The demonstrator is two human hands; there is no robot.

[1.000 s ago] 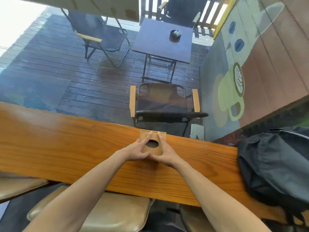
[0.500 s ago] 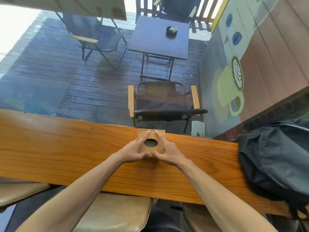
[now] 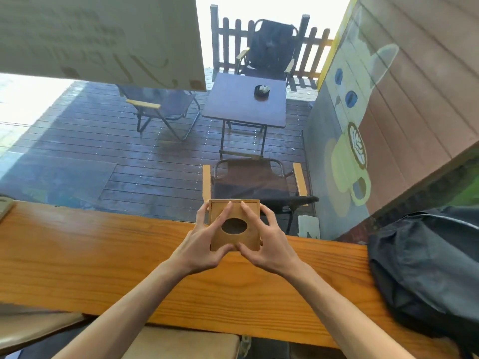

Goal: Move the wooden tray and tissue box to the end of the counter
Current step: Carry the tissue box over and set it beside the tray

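Observation:
The tissue box (image 3: 250,224) is a small square wooden box with an oval hole in its top. It is held above the far edge of the long wooden counter (image 3: 77,260), tilted a little toward me. My left hand (image 3: 199,244) grips its left side and near corner. My right hand (image 3: 269,242) grips its right side and near corner. Fingers of both hands lie on the top. At the far left edge of the counter a pale object (image 3: 4,207) just shows; I cannot tell whether it is the wooden tray.
A dark backpack (image 3: 425,275) lies on the counter's right end. Padded stools (image 3: 181,343) stand under the near edge. Behind the glass is a deck with folding chairs (image 3: 254,182) and a small table (image 3: 246,99). A painted wall (image 3: 388,99) closes the right side.
Both hands have lifted the tissue box off the counter, and it now sits higher and larger in view. The camera has tilted up.

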